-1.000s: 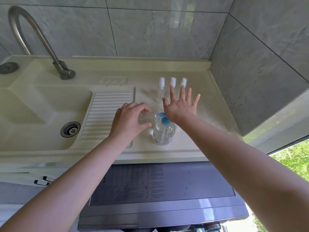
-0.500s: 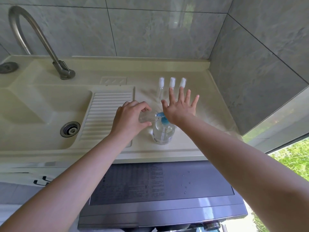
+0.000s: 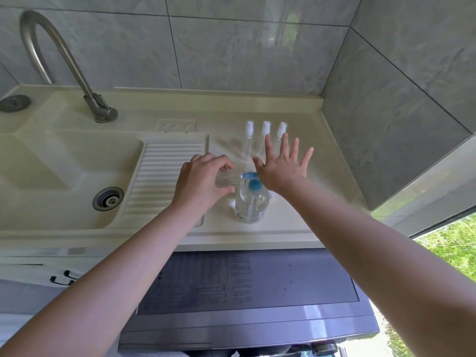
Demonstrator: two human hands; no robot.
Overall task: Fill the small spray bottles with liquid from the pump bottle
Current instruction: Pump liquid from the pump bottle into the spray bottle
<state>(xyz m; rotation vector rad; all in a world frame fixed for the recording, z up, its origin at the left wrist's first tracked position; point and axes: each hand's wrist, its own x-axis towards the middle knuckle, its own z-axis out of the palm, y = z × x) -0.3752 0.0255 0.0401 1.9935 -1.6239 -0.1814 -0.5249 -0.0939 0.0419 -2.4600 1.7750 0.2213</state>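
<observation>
Seemingly the filling is partway: three small spray bottles stand capped in a row at the far side of the counter, though whether they hold liquid cannot be told, while a fourth small bottle, clear and uncapped, is held tilted at the nozzle of the pump bottle. The pump bottle stands near the counter's front edge, right of the ribbed drainboard. The left hand grips the small bottle, fingers curled round it, its mouth just beside the blue spout. The right hand rests palm down on the pump head, fingers straight and spread, apparently pressing. At least this bottle remains to fill and cap.
</observation>
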